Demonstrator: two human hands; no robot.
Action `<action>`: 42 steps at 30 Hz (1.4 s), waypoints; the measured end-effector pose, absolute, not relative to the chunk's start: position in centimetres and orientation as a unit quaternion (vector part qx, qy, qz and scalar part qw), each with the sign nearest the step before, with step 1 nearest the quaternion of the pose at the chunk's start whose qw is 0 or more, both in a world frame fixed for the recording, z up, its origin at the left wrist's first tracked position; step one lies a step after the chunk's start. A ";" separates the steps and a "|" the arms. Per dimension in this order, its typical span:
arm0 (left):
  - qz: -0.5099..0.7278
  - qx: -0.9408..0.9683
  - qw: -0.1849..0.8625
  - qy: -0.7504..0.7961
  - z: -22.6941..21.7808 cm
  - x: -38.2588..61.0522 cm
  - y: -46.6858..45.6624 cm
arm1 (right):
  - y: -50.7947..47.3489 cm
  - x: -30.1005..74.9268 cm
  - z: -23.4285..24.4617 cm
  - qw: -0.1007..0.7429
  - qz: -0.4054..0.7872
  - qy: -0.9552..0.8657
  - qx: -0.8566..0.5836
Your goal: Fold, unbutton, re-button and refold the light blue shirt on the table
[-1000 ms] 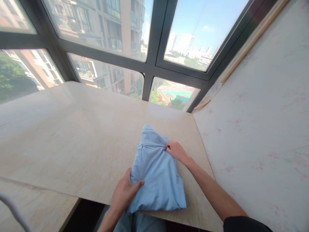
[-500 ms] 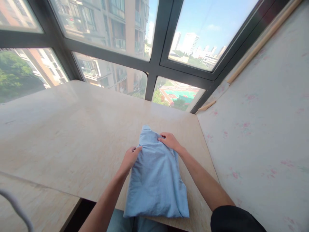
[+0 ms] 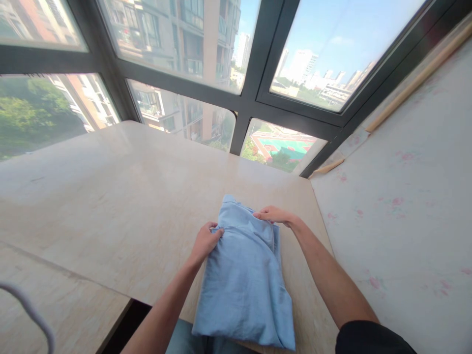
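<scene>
A light blue shirt [image 3: 243,285] lies folded into a long shape, its narrow collar end pointing at the window and its wide end at the near edge. My left hand [image 3: 208,239] pinches the shirt's left edge by the cross seam, thumb on top of the cloth. On the other side, my right hand [image 3: 272,215] grips the upper right edge near the collar end, with its fingertips partly hidden. Under that hand the cloth is layered and slightly bunched, and creases run down the right side.
The shirt rests on a pale marbled surface [image 3: 110,196] below a dark-framed window [image 3: 243,105]. A flowered wall [image 3: 398,221] rises close on the right. At the lower left are a grey cable [image 3: 33,314] and a dark gap [image 3: 123,322] by the surface's edge.
My right hand has moved a little rightward along the shirt's edge, spreading the cloth there. My left hand keeps its hold. The whole view has shifted slightly.
</scene>
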State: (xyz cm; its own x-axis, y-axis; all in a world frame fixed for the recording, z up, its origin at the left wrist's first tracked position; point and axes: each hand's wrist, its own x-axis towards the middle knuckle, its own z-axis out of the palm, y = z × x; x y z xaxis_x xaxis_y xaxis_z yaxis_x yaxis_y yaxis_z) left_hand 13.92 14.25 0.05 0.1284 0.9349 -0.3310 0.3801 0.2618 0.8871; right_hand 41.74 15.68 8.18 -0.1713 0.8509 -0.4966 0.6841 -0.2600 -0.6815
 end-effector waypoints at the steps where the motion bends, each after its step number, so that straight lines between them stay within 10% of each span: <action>1: 0.266 0.549 0.508 0.608 0.1 14.0 14.2 | 15.7 41.8 8.5 0.093 0.477 -0.608 -0.628; 18: 0.302 0.569 0.488 0.589 -0.2 13.6 13.0 | 15.1 41.5 6.1 0.238 0.172 -0.667 -0.685; 36: 0.304 0.584 0.470 0.588 -0.5 13.6 12.7 | 15.5 39.2 9.2 0.090 0.663 -0.501 -0.549; 42: 0.291 0.593 0.462 0.591 -0.3 13.6 12.7 | 16.8 40.8 7.8 0.220 0.718 -0.391 -0.532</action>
State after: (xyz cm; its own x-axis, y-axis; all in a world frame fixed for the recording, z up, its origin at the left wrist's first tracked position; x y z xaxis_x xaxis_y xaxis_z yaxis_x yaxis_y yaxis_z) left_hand 13.57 12.69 -0.33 0.1310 0.9706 -0.2018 0.4321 0.1273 0.8928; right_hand 40.81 16.82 7.77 -0.3378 0.7322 -0.5915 0.1001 -0.5969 -0.7960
